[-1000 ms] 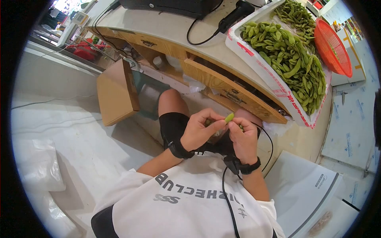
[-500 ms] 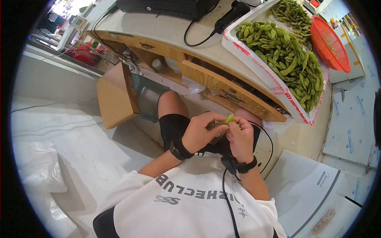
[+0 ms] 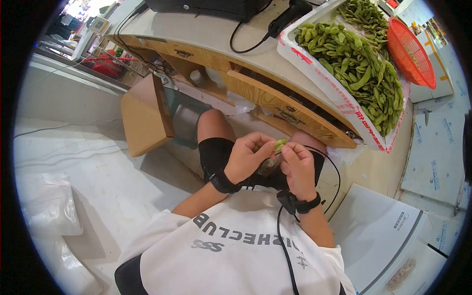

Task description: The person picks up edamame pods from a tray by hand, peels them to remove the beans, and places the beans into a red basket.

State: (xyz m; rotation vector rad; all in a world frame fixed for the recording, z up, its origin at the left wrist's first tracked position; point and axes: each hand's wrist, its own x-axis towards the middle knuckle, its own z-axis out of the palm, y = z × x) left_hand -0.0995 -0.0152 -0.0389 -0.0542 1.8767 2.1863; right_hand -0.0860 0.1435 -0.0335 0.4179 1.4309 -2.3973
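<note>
Above my lap, my left hand (image 3: 250, 156) pinches a green bean pod (image 3: 280, 145) between thumb and fingers. The fingertips of my right hand (image 3: 299, 166) are pressed together at the pod's right side; whether they grip the pod or something small from it is hidden. The pod looks split or bent. At the upper right, a white foam box (image 3: 322, 76) with red-printed tape holds many green pods (image 3: 364, 73). A red plastic basket (image 3: 412, 51) rests on the box's right edge, with a few small pale things inside.
A wooden desk drawer (image 3: 290, 110) stands open beyond my hands. A cardboard box (image 3: 143, 115) is at the left, beside a greenish bin (image 3: 184, 120). A black cable (image 3: 338, 182) loops right of my hands. A black scanner (image 3: 290, 17) lies on the desk. A white fridge (image 3: 376, 236) is lower right.
The pod has turned and now looks split or bent between my fingers. My left fingers have curled more around it. The whole view has shifted slightly.
</note>
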